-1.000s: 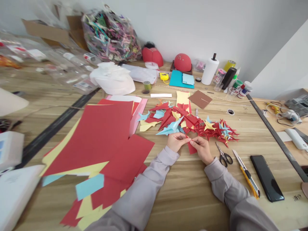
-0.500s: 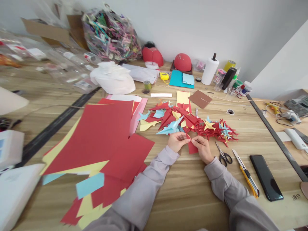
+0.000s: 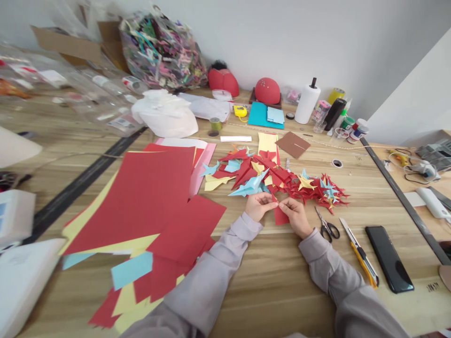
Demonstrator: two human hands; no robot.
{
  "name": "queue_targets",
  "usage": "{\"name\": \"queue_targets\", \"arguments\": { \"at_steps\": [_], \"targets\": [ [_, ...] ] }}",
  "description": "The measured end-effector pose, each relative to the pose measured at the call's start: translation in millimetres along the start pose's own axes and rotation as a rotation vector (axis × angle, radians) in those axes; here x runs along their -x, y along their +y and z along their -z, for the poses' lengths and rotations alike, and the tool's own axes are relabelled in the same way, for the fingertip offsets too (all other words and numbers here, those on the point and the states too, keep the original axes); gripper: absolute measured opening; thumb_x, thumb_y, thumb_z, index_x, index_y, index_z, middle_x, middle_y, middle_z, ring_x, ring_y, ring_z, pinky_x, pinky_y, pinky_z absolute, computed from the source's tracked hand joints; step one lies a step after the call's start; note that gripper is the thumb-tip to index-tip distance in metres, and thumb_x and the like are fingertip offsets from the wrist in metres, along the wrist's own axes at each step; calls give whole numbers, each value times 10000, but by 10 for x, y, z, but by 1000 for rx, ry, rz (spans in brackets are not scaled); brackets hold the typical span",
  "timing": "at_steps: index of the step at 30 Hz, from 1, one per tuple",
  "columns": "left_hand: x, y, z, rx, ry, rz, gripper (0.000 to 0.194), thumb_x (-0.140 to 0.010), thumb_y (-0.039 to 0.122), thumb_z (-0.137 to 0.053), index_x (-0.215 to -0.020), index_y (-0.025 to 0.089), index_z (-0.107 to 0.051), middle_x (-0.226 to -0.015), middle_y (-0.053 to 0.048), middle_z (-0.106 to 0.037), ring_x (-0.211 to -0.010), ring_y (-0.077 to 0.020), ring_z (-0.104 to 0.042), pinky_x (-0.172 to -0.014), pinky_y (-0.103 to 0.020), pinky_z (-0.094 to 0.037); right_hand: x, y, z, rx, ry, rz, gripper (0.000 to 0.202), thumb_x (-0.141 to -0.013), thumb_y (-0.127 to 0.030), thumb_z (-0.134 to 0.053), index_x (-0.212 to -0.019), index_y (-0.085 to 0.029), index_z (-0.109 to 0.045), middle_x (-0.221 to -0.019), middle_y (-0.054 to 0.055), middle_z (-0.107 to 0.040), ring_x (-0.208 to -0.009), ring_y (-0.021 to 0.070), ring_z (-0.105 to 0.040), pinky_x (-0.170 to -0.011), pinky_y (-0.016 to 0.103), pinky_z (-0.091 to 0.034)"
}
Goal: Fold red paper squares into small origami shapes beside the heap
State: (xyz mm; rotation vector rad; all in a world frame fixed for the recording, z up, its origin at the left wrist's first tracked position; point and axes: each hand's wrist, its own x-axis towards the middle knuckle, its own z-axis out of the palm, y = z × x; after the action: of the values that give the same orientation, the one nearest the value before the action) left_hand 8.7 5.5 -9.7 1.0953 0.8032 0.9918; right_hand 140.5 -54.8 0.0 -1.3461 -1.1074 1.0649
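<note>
A small red paper piece (image 3: pixel 280 217) is pinched between my two hands, its lower part hanging over the wooden table. My left hand (image 3: pixel 260 206) grips its left edge with thumb and forefinger. On the other side my right hand (image 3: pixel 295 215) pinches it, the two thumbs close together. Just beyond the hands lies a heap of folded red, blue and yellow paper shapes (image 3: pixel 278 176). Large red sheets (image 3: pixel 151 197) are stacked to the left, with a light blue strip (image 3: pixel 132 271) and yellow scraps below them.
Scissors (image 3: pixel 328 229), a yellow cutter (image 3: pixel 362 260) and a black phone (image 3: pixel 389 259) lie to the right. Behind stand a white roll (image 3: pixel 307 105), a yellow tape measure (image 3: pixel 240 111), red domes (image 3: pixel 268 91) and a large bag of scraps (image 3: pixel 162 51).
Both hands have stayed almost in place, still pinching the red paper piece, with only a very slight shift of the fingers.
</note>
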Motion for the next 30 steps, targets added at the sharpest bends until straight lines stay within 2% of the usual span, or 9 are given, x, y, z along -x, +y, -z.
{"name": "queue_targets", "arguments": {
  "at_steps": [5, 12, 19, 27, 30],
  "targets": [
    [-9, 6, -25, -8, 82, -8, 219, -534, 322, -776, -587, 156, -643, -530, 9, -622, -500, -107, -536, -542, -247, -453, 1, 25, -2, 2, -20, 12, 316, -701, -488, -647, -656, -183, -578, -577, -29, -525, -540, 106, -439, -544, 249, -374],
    [-11, -3, -4, -32, 86, -35, 213, -568, 312, -765, -517, 162, -622, -486, 20, -604, -465, -96, -503, -514, -235, -417, 1, 57, 8, 45, -40, 59, 277, -730, -444, -638, -677, -177, -586, -596, -18, -551, -546, 110, -463, -554, 254, -382],
    [-12, -16, 15, -65, 125, -50, 289, -683, 367, -681, -482, 164, -642, -478, -3, -611, -492, -117, -529, -534, -246, -434, 13, 80, 4, 71, -73, 81, 276, -753, -454, -617, -710, -182, -599, -643, 6, -595, -578, 125, -499, -557, 260, -408],
    [-17, -24, 17, -105, 168, -83, 285, -709, 373, -648, -519, 162, -668, -486, -17, -626, -506, -130, -557, -542, -246, -453, 14, 84, -2, 86, -77, 99, 260, -767, -445, -608, -726, -189, -612, -666, 13, -617, -603, 137, -529, -579, 269, -430],
    [-25, -27, 3, -79, 176, -63, 334, -717, 422, -642, -523, 150, -661, -486, -24, -625, -486, -125, -557, -532, -245, -463, 13, 87, 1, 80, -64, 90, 265, -759, -447, -617, -720, -184, -613, -659, 9, -611, -600, 135, -526, -576, 264, -424]
  ]
}}
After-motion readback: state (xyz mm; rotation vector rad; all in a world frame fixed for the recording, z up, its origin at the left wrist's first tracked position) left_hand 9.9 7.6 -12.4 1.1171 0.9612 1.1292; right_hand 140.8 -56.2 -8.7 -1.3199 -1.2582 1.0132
